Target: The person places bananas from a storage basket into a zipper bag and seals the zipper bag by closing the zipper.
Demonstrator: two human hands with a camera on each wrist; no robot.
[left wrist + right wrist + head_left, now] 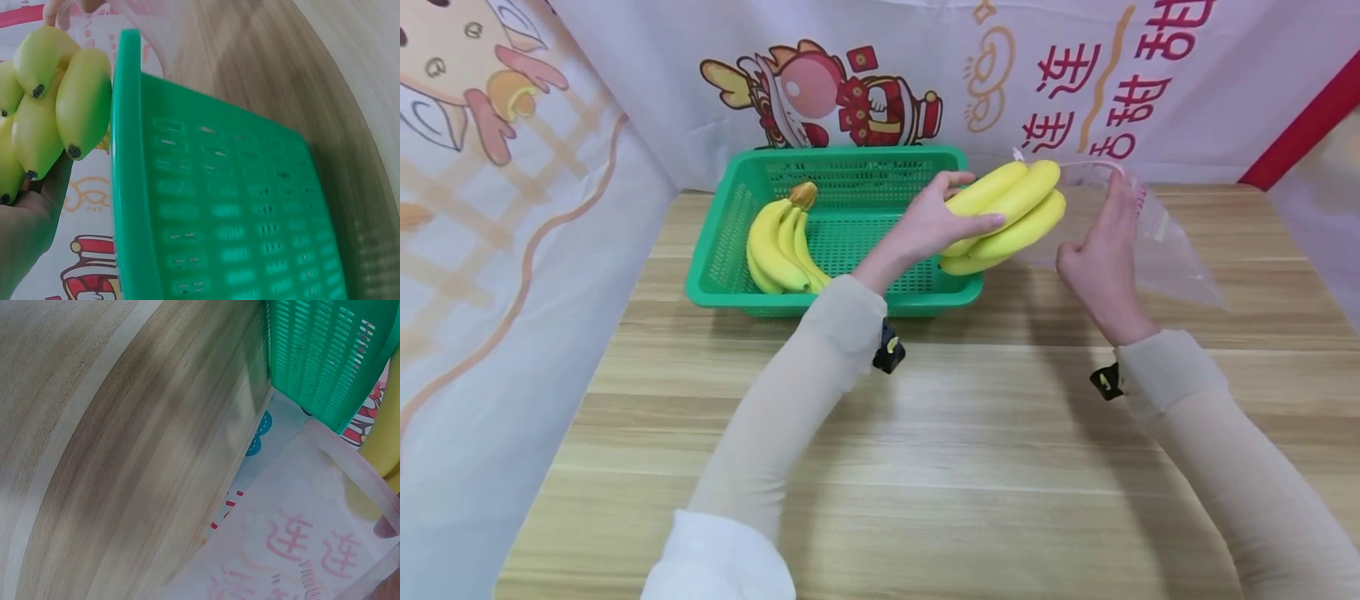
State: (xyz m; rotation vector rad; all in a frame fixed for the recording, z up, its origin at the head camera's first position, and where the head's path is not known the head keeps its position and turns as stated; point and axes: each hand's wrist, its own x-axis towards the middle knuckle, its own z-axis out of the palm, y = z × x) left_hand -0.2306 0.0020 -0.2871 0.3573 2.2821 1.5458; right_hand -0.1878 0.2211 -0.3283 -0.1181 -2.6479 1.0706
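My left hand [928, 218] grips a bunch of yellow bananas [1011, 204] above the right end of the green basket. In the left wrist view, the dark tips of the bananas [84, 103] point down beside the basket wall. With my right hand [1107, 262] I hold a clear plastic bag [1172, 258] near its upper edge, and the bag hangs to the right of the bunch. The right wrist view has the see-through bag [300, 519] at lower right, its mouth edge overlapping the bananas [381, 437].
A second banana bunch [775, 246] lies at the left inside the green basket [752, 302], stem toward the back. The basket stands at the rear of a wooden table [955, 450], close to a white printed cloth [685, 92]. Another printed cloth [482, 317] hangs along the left side.
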